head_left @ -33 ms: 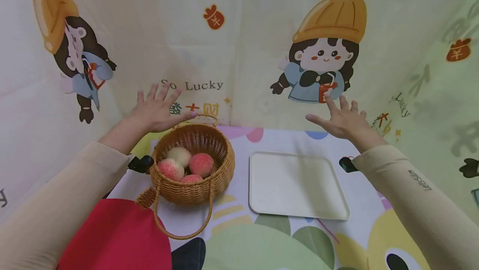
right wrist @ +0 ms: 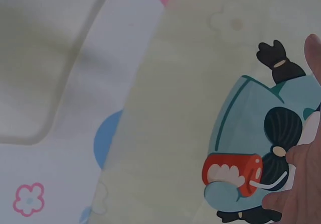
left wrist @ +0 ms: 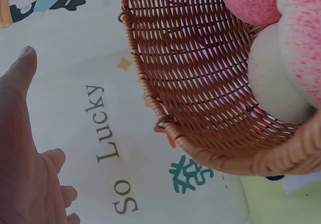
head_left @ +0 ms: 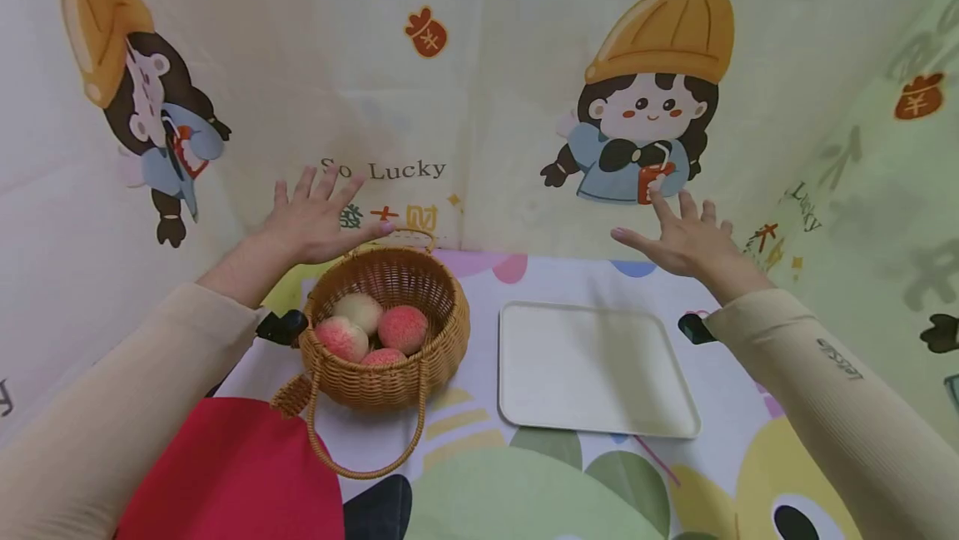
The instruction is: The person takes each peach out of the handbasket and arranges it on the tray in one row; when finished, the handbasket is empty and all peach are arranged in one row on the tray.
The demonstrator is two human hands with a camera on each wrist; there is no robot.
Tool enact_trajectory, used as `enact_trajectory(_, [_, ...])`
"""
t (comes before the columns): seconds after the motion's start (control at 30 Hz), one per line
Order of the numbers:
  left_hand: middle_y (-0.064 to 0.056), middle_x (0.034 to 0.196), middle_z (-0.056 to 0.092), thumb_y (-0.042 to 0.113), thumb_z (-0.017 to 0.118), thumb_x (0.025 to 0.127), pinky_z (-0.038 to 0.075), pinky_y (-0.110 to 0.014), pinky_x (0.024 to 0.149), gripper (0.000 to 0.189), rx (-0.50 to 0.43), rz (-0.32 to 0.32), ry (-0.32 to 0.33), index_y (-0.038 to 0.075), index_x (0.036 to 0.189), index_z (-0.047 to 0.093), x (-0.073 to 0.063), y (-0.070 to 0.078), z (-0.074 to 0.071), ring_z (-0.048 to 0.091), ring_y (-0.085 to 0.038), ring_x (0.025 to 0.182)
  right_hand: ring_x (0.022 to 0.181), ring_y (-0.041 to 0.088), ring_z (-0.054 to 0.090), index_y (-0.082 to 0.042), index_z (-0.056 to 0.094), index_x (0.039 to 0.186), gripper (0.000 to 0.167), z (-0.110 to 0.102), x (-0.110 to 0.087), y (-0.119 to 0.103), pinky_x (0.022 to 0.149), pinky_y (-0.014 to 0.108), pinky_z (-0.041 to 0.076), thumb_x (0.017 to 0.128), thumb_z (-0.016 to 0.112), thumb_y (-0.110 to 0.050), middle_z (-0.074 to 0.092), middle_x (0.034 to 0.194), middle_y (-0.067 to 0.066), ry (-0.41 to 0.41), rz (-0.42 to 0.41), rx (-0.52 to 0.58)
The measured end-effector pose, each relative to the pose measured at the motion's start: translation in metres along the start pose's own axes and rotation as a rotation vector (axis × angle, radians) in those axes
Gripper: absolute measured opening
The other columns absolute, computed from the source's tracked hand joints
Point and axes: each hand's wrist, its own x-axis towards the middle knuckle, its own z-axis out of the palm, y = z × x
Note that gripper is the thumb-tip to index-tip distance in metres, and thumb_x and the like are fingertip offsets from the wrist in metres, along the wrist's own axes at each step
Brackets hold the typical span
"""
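My left hand [head_left: 313, 222] is held up with its fingers spread, above and behind the left rim of a round wicker basket [head_left: 397, 386]. Several peaches lie in the basket: a pale peach [head_left: 358, 313], a deep pink peach [head_left: 403, 329], a mottled peach [head_left: 341, 339], and one partly hidden by the front rim. The left wrist view shows the basket's woven inner wall [left wrist: 185, 58] apart from the hand. To the right, my right hand [head_left: 693, 242] hovers with spread fingers beyond a white rectangular tray [head_left: 595, 369]. Neither hand holds anything.
One basket handle [head_left: 367, 473] hangs down onto the tablecloth at the front; the other handle [head_left: 415, 232] stands at the back. A printed cloth wall [head_left: 494, 107] rises behind and at both sides. The tray lies right of the basket, with a gap between them.
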Motion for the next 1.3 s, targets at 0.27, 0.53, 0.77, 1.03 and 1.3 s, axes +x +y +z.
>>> enact_trajectory(0.27, [-0.027, 0.165, -0.003, 0.087, 0.029, 0.088, -0.006, -0.075, 0.108, 0.109, 0.025, 0.020, 0.002, 0.011, 0.163, 0.008, 0.012, 0.009, -0.006, -0.009, -0.053, 0.147, 0.138, 0.069, -0.010, -0.019, -0.010, 0.162, 0.110, 0.004, -0.006, 0.011, 0.102, 0.082, -0.003, 0.086, 0.031, -0.087, -0.007, 0.159, 0.039, -0.024, 0.023, 0.011])
enact_trajectory(0.53, [-0.030, 0.164, 0.002, 0.080, 0.036, 0.092, 0.001, -0.073, 0.111, 0.106, -0.013, 0.087, 0.007, 0.005, 0.162, 0.011, 0.008, 0.011, -0.012, -0.003, -0.053, 0.148, 0.144, 0.061, -0.002, -0.012, -0.002, 0.163, 0.114, 0.011, -0.017, 0.017, 0.107, 0.078, 0.001, 0.086, 0.042, -0.084, -0.004, 0.162, 0.034, 0.071, -0.031, 0.043])
enact_trajectory(0.77, [-0.027, 0.161, 0.024, 0.056, 0.055, 0.099, 0.021, -0.065, 0.114, 0.086, -0.224, 0.213, 0.052, 0.002, 0.159, 0.027, -0.023, 0.019, 0.000, 0.023, -0.048, 0.146, 0.151, 0.046, 0.004, -0.015, -0.007, 0.163, 0.123, 0.026, -0.049, 0.037, 0.110, 0.073, 0.014, 0.083, 0.070, -0.068, -0.010, 0.168, 0.015, 0.101, -0.177, 0.207])
enact_trajectory(1.03, [-0.020, 0.128, 0.065, 0.036, 0.074, 0.093, 0.052, -0.057, 0.088, 0.065, -0.360, 0.236, 0.090, 0.001, 0.144, 0.053, -0.060, 0.021, 0.029, 0.063, -0.039, 0.113, 0.151, 0.044, 0.004, -0.018, -0.010, 0.162, 0.140, 0.080, -0.081, 0.085, 0.110, 0.072, 0.017, 0.071, 0.091, -0.047, -0.006, 0.168, 0.015, 0.019, -0.213, 0.437])
enact_trajectory(1.3, [-0.017, 0.091, 0.070, 0.017, 0.082, 0.084, 0.056, -0.043, 0.065, 0.068, -0.333, 0.228, -0.014, -0.006, 0.141, 0.053, -0.060, 0.020, 0.056, 0.067, -0.031, 0.077, 0.146, 0.057, 0.004, -0.007, -0.006, 0.162, 0.141, 0.152, -0.106, 0.127, 0.106, 0.077, 0.013, 0.065, 0.096, -0.027, 0.000, 0.164, 0.029, -0.093, -0.230, 0.602])
